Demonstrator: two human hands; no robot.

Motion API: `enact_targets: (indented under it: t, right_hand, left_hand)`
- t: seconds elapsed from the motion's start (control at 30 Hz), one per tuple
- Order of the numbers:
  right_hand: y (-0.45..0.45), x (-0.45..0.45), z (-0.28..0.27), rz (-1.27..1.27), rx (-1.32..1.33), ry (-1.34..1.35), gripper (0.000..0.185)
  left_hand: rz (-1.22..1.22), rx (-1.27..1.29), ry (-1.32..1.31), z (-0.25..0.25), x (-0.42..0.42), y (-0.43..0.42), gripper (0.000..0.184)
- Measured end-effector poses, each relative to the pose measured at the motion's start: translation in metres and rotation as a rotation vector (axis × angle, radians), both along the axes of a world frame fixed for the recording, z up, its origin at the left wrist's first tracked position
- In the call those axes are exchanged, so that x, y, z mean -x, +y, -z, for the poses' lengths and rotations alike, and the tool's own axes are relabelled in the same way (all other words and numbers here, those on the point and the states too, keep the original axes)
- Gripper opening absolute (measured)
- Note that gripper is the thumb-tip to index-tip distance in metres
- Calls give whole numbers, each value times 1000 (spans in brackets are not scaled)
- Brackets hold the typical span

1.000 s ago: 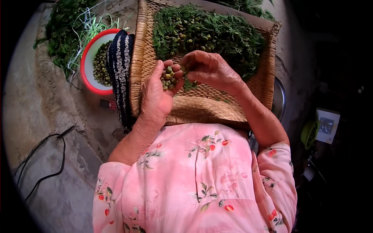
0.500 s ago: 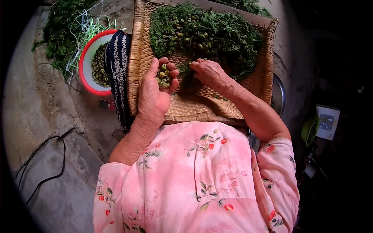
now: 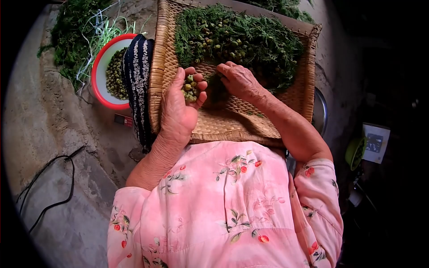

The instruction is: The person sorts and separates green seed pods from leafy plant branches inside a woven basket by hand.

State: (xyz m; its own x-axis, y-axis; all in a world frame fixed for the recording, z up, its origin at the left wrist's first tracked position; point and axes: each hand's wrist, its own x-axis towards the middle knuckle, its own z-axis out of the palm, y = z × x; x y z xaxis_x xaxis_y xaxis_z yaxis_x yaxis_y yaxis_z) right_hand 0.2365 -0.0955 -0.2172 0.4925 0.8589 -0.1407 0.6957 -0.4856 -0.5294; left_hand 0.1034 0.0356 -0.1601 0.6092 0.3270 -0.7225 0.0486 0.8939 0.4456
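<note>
My left hand [image 3: 178, 107] is cupped, palm up, around a handful of small greenish-yellow cones [image 3: 191, 88]. It rests over the left side of a shallow woven basket [image 3: 257, 125]. At the middle of the basket my right hand [image 3: 241, 81] has its fingers curled together, pointing down. Their tips are partly hidden, so what they pinch, if anything, does not show. Just beyond that hand lies a heap of feathery evergreen sprigs [image 3: 277, 38] with cones [image 3: 223, 44] mixed in.
Left of the basket stands a red-rimmed white bowl [image 3: 99, 82] holding more cones, with a dark patterned cloth [image 3: 138, 62] between them. Cut greenery [image 3: 71, 40] and pale plastic strands [image 3: 100, 31] lie behind. A black cable [image 3: 71, 178] crosses the floor; a green basket [image 3: 355, 154] stands right.
My right hand has shifted slightly, with its fingers turned more downward and a green sprig near its fingertips less visible. My left hand still holds the cones in nearly the same place.
</note>
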Motion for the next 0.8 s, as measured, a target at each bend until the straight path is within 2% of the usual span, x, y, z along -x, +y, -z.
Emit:
enact_targets:
  t: [0.2, 0.37, 0.47, 0.5, 0.57, 0.6, 0.63, 0.7, 0.8]
  right_hand:
    - [3, -1, 6, 3, -15, -23, 12]
    - [8, -4, -27, 90, -147, -22, 11]
    - [13, 2, -53, 133, -320, 345, 18]
    - [14, 5, -63, 133, -319, 347, 18]
    - [14, 9, -76, 43, -458, 964, 37]
    - [13, 9, -71, 65, -501, 943, 49]
    - [11, 7, -72, 148, -434, 871, 35]
    - [6, -3, -52, 168, -199, 440, 17]
    - [-5, -3, -32, -71, -5, 245, 18]
  left_hand:
    - [-6, 4, 4, -1, 0, 0, 22]
    - [2, -16, 3, 3, 1, 0, 24]
    - [2, -16, -4, 2, 0, -1, 23]
    - [2, -12, -15, 2, -1, -1, 23]
    - [-21, 62, -66, 8, 0, 0, 24]
    - [1, 84, -80, 7, 0, 1, 25]
    - [23, 105, -96, 7, 0, 1, 26]
    - [41, 126, -90, 7, 1, 4, 27]
    - [-7, 217, -205, 5, -1, 7, 26]
